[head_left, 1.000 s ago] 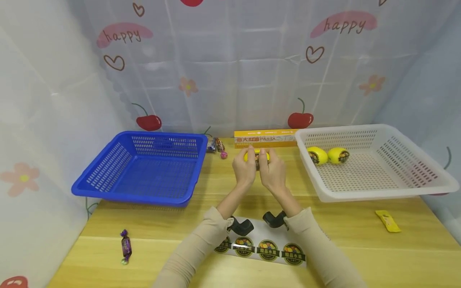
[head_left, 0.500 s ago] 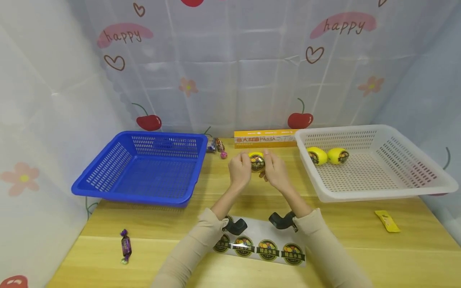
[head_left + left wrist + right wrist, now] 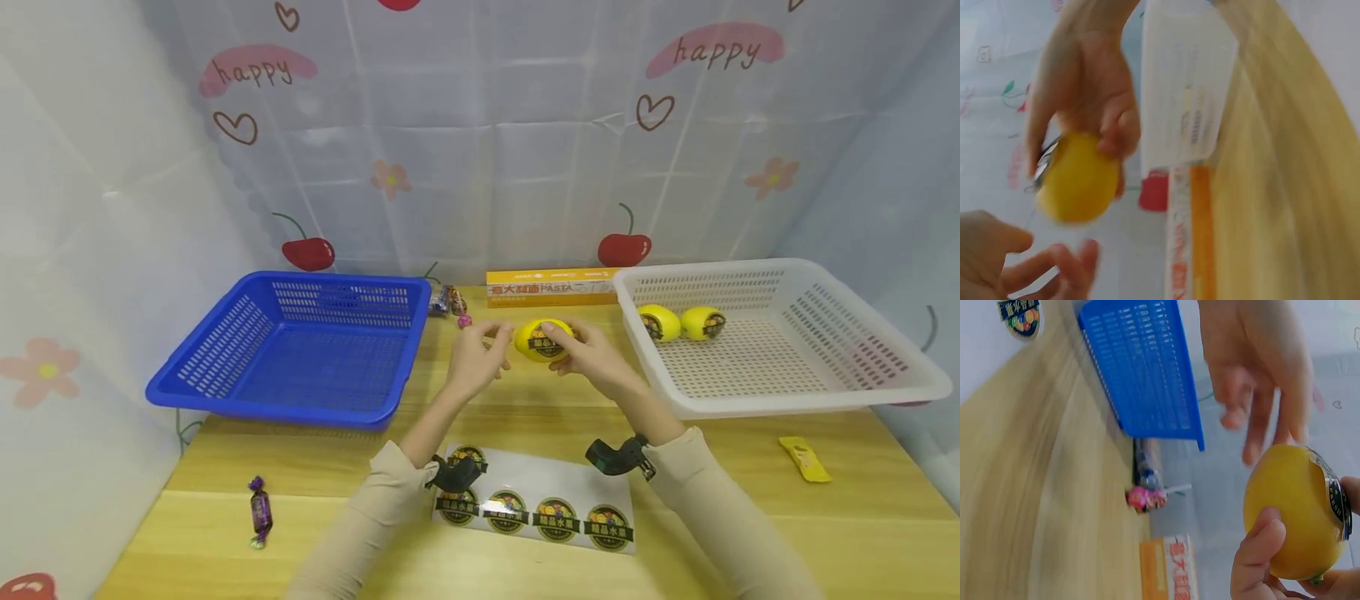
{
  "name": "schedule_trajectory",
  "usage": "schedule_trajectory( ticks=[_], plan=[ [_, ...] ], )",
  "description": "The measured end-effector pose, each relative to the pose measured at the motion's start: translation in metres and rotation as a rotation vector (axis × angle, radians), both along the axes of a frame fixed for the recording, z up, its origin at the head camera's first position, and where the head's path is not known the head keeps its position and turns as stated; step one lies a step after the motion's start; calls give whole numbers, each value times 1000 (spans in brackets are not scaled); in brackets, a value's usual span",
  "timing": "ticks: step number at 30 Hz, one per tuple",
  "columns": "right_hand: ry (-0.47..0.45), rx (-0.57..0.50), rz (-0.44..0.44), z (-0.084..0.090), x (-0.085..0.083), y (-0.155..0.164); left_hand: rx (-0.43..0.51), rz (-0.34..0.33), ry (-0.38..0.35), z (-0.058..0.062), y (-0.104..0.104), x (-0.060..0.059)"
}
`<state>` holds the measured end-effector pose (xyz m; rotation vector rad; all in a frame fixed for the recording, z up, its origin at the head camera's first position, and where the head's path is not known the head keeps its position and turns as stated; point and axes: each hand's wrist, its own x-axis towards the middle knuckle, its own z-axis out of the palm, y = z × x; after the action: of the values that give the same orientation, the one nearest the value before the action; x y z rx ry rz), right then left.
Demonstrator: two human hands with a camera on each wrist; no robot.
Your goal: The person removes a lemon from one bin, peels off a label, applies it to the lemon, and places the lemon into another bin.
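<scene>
Above wooden table (image 3: 712,467), right hand (image 3: 592,358) grips lemon (image 3: 543,340), left hand (image 3: 472,360) seemingly apart.

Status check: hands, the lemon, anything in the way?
Right hand holds the stickered lemon above the table. Left hand open beside it, off the lemon. White basket to the right holds two lemons; nothing between.

Both arms wear long beige knit sleeves (image 3: 360,525) reaching to the wrists. A small black plastic camera mount (image 3: 617,457) is strapped at each wrist. The hands are bare.
</scene>
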<state>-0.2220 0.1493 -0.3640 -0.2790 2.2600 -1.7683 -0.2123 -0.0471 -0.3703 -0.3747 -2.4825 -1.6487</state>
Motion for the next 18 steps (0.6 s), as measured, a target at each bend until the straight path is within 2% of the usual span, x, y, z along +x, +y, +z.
schedule_trajectory(
  ticks=[6,8,11,14,16,18],
  plan=[
    [30,106,4,17,-1,39,-356,-35,110,20,-59,4],
    [52,134,3,24,-2,56,-428,-68,96,25,-81,5],
    [98,182,-10,33,-6,85,-531,-126,22,29,-110,4],
    [146,228,-11,37,-16,116,-580,-220,-82,30,-133,2],
    [157,275,-18,37,-25,137,-575,-283,-145,26,-144,1],
    [132,326,-35,35,-34,159,-517,-336,-207,21,-152,-1]
  ],
)
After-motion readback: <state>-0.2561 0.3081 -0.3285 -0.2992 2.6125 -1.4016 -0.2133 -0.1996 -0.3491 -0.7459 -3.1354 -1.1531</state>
